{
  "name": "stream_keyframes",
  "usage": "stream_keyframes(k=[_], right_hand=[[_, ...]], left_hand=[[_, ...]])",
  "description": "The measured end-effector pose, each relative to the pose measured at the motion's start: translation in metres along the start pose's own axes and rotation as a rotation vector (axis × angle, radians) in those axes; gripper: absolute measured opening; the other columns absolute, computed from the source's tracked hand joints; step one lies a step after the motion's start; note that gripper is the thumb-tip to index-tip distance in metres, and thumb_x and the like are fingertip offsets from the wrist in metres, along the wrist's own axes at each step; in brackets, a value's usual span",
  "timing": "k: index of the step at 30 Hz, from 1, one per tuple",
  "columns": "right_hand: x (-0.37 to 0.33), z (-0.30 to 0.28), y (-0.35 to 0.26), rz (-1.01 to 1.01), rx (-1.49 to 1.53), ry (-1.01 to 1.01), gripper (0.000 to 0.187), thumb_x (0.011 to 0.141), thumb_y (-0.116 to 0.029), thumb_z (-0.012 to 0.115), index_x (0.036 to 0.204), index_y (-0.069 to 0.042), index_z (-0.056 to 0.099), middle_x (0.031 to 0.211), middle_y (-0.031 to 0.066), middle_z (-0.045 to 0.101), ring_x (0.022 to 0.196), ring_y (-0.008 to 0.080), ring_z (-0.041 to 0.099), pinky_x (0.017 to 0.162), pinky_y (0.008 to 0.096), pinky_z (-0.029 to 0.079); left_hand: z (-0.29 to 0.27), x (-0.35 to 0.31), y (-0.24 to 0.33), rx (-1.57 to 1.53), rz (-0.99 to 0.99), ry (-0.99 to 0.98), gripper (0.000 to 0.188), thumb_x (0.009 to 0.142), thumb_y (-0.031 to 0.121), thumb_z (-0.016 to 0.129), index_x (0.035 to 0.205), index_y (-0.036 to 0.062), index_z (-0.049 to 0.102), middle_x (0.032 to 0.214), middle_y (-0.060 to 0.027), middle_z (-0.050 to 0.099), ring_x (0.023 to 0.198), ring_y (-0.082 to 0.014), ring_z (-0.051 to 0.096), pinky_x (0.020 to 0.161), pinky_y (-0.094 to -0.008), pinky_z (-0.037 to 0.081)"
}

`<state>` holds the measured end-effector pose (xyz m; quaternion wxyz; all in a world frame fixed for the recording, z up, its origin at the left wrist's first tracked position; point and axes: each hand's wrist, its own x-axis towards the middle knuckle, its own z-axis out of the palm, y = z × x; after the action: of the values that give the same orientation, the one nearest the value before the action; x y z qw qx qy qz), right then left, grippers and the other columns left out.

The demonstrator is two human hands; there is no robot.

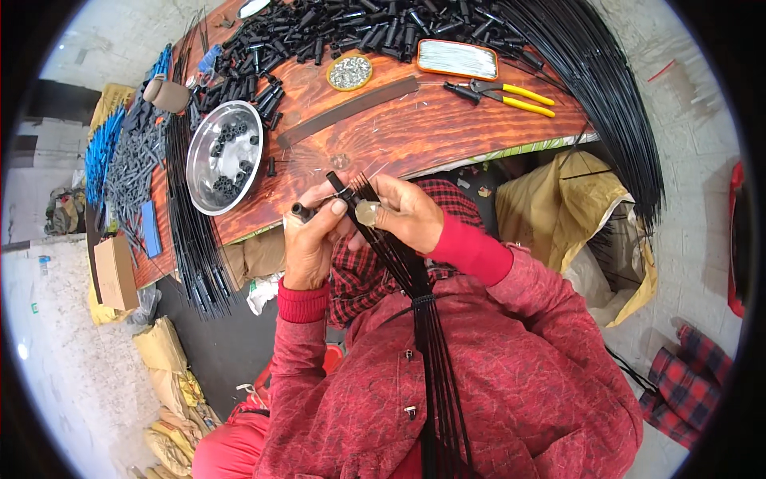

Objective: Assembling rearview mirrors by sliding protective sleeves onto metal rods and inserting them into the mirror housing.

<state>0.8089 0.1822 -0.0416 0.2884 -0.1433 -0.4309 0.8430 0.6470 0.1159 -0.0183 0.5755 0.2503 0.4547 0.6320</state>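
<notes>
Red jacket cloth (519,359) fills the near side, and down its front runs a bundle of thin black rods (436,351), gathered partway by a dark tie (423,302). At its far end, just off the table's near edge, the bundle is clamped by the right hand (411,211), whose thumb wears a pale wrapping (367,213) and presses against the rods. The left hand (313,243) is closed too, its thumb and fingers pinching a tilted black tube (338,184) right beside the rod tips; a second black tube (302,211) pokes out of the same hand on its left. Both hands are close together, above red-and-black checked cloth (355,279).

Beyond them spreads the red-brown table (351,128). On its left stands a clear bowl (209,172) with short black pieces (230,188) inside. Farther off lie a long dark strip (351,110), a yellow-rimmed dish (349,89) of small silvery bits, an orange-rimmed tray (459,77) and, to the right, yellow-handled pliers (527,104). Black tubes are heaped along the far side (319,28), and long black rods fan out at far right (614,104)
</notes>
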Motion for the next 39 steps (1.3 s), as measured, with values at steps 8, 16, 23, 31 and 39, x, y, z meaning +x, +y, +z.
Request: stream_keyframes(k=[8, 16, 23, 31, 39], right_hand=[[0.001, 0.005, 0.005, -0.029, 0.103, -0.038, 0.048, 0.102, -0.022, 0.057, 0.140, 0.002, 0.041, 0.106, 0.0156, 0.067, 0.087, 0.0241, 0.071, 0.077, 0.0333, 0.058], [0.003, 0.001, 0.004, 0.048, 0.093, -0.005, 0.039, 0.103, -0.023, 0.055, 0.133, 0.001, 0.048, 0.105, 0.0151, 0.068, 0.086, 0.0235, 0.071, 0.077, 0.0332, 0.059], [0.005, 0.005, 0.001, 0.030, 0.060, 0.021, 0.035, 0.103, -0.025, 0.055, 0.127, 0.001, 0.053, 0.102, 0.0145, 0.069, 0.083, 0.0219, 0.071, 0.073, 0.0319, 0.059], [0.008, -0.004, 0.006, 0.100, 0.070, 0.102, 0.034, 0.101, -0.028, 0.058, 0.123, -0.002, 0.057, 0.100, 0.0133, 0.070, 0.079, 0.0193, 0.071, 0.070, 0.0302, 0.058], [0.009, -0.003, 0.007, 0.161, 0.014, 0.105, 0.038, 0.100, -0.032, 0.061, 0.121, -0.002, 0.057, 0.099, 0.0149, 0.070, 0.077, 0.0205, 0.070, 0.069, 0.0318, 0.058]], left_hand=[[-0.015, 0.001, 0.008, 0.052, 0.011, -0.074, 0.033, 0.088, 0.003, 0.068, 0.119, -0.0070, 0.065, 0.105, -0.0012, 0.058, 0.072, -0.0072, 0.049, 0.062, -0.0222, 0.038], [-0.014, 0.007, 0.008, 0.184, 0.015, -0.008, 0.036, 0.089, 0.007, 0.068, 0.123, -0.0042, 0.063, 0.090, -0.0018, 0.061, 0.065, -0.0084, 0.046, 0.060, -0.0226, 0.040], [-0.021, 0.008, 0.010, 0.176, -0.037, -0.046, 0.035, 0.089, 0.008, 0.069, 0.121, -0.0045, 0.065, 0.107, -0.0011, 0.063, 0.080, -0.0073, 0.053, 0.071, -0.0227, 0.042], [-0.019, 0.011, 0.029, 0.246, -0.030, 0.003, 0.039, 0.091, 0.010, 0.068, 0.128, 0.0004, 0.062, 0.111, -0.0039, 0.064, 0.085, -0.0086, 0.057, 0.074, -0.0230, 0.045], [-0.056, 0.040, 0.043, -0.354, -0.030, -0.168, 0.033, 0.102, 0.015, 0.053, 0.132, 0.0009, 0.048, 0.127, -0.0157, 0.056, 0.120, -0.0304, 0.055, 0.110, -0.0443, 0.043]])
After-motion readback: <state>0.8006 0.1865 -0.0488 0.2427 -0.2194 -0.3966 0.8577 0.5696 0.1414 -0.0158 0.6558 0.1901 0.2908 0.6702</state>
